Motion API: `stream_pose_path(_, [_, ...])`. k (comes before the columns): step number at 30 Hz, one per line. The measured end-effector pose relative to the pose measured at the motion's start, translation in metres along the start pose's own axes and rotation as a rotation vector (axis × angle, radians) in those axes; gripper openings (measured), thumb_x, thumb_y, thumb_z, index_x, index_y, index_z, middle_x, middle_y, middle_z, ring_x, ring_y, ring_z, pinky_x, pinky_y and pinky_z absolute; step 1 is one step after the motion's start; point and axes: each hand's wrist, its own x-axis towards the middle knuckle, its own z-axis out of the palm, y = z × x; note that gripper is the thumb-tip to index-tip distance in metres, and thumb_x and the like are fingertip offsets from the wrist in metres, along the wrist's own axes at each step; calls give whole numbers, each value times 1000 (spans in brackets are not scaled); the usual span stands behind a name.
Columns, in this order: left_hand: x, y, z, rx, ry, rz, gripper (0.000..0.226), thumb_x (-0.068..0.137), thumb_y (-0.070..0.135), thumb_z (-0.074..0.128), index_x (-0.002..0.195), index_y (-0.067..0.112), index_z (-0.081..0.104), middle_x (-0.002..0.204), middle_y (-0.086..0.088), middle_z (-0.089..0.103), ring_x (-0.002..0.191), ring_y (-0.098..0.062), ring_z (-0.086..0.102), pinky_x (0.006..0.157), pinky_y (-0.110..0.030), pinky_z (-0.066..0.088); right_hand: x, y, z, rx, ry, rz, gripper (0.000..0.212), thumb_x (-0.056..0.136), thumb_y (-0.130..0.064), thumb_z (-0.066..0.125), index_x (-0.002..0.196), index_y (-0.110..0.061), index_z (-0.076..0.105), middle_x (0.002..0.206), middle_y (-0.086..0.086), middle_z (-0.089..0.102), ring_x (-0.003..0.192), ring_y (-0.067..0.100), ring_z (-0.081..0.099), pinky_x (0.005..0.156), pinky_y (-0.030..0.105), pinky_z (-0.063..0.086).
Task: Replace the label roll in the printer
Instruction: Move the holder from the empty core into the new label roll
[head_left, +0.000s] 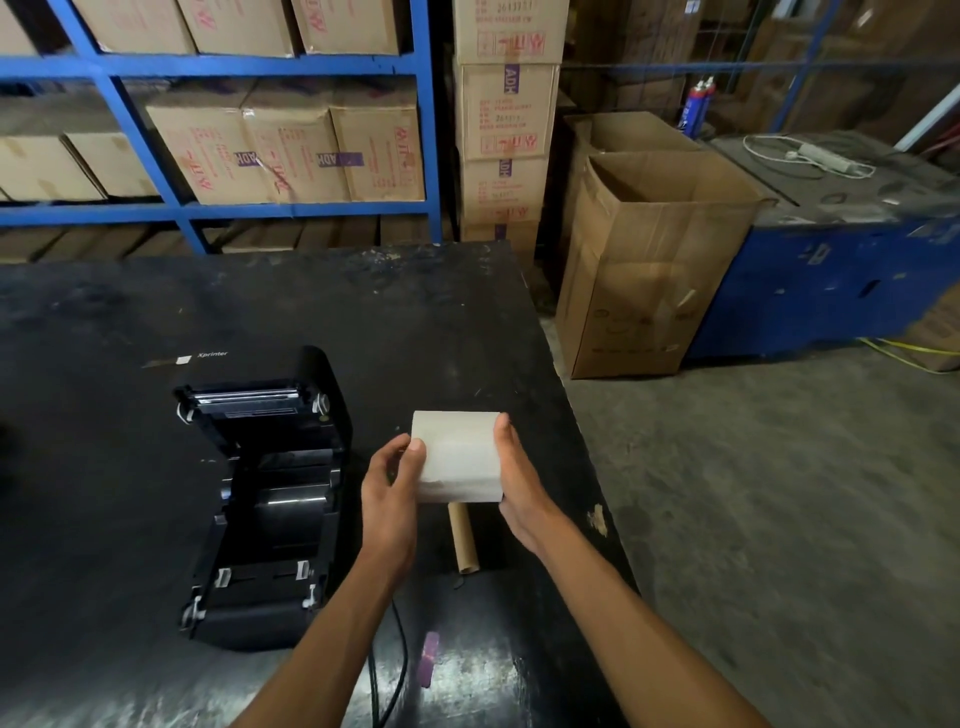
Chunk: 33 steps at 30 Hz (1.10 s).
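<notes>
On the black tabotop, printer as the landmark:

Tabletop (156, 312): black, scuffed and dusty, carrying the printer and the bits around it.

Printer (265, 499): black, marked Xprinter on its raised lid; the lid stands open and tilted back, and the roll bay below it shows dark, with no roll that I can make out inside.

Label roll (457, 457): pale, wide, held in the air just to the right of the printer, above the tabletop, its axis running side to side.

Left hand (389, 483): at the roll's left end, nearest the printer; its fingers (415, 449) are curled partway closed, thumb and fingertips pressing that end.

Right hand (519, 478): on the roll's right end, away from the printer; palm flat against the end, fingers stretched along it, so the roll is clamped between the two hands.

Cardboard core (463, 540): a bare brown tube lying on the tabletop to the right of the printer, directly under the held roll, one end hidden behind it.

Cable (400, 654): black, trailing over the tabletop from the printer's near right corner toward the near edge.

Purple strip (430, 657): a small piece lying flat beside the cable, nearer than the printer.

Open carton (654, 260): on the floor well beyond the printer to the right, off the tabletop.

Blue shelving (218, 67): behind the printer, stacked with boxes.
</notes>
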Motion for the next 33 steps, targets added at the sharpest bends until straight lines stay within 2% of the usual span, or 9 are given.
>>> stream_pose_path(4, [-2,2,3,103,-48,79,65,73,57,70,126,23,57,120,2,63,100,0,65,72,-13,51,-1,-3,-12,166,-14,116,63,89,-74,29,124,-30,58,116,7,72,108,26,68,101,49,51])
stream_pose_path(8, [-3,-1,7,129,-98,104,48,86,37,69,128,18,55,117,2,62,89,12,65,68,-6,49,-1,0,-27,225,-36,122,52,94,-65,36,121,-28,61,113,8,74,107,28,69,100,49,52])
stream_pose_path(12, [-5,-3,16,127,-119,68,47,88,35,69,129,18,55,118,1,62,88,9,65,69,-10,51,1,3,-34,156,37,99,40,95,-53,51,127,-30,53,114,7,69,106,26,67,98,46,55])
stream_pose_path(19, [-4,-8,27,143,-191,-9,63,73,60,71,126,28,57,122,-1,62,101,-5,66,70,-15,53,5,16,-47,48,160,54,33,95,-58,45,118,-35,52,111,4,66,102,24,66,94,44,56])
stream_pose_path(21, [-2,-8,27,106,-209,-77,68,68,72,67,125,37,55,123,0,62,109,-16,66,72,-24,56,4,18,-52,88,159,70,31,96,-58,45,116,-36,55,110,3,67,102,24,66,87,42,59])
stream_pose_path(24, [7,-7,22,-11,-202,-196,69,72,81,52,130,44,50,120,0,66,104,-26,72,78,-45,61,1,21,-60,198,170,139,40,95,-59,46,122,-31,55,112,6,70,104,28,67,81,44,58])
stream_pose_path(27, [12,-15,18,189,-114,-193,52,86,72,45,125,40,55,110,4,70,97,-22,73,76,-43,61,1,28,-66,285,189,192,41,94,-60,47,116,-29,60,106,7,73,102,30,68,80,46,57])
stream_pose_path(30, [18,-42,4,587,84,-233,19,93,42,62,100,25,68,103,-8,73,93,-25,69,84,-46,60,1,33,-71,304,185,183,38,94,-59,49,114,-29,61,108,9,71,104,30,66,78,46,59])
stream_pose_path(33, [17,-73,-14,804,146,-385,16,87,35,72,85,20,73,99,-11,74,92,-29,69,86,-37,57,3,36,-76,341,167,163,32,95,-57,48,107,-31,63,94,5,76,102,29,66,84,51,58])
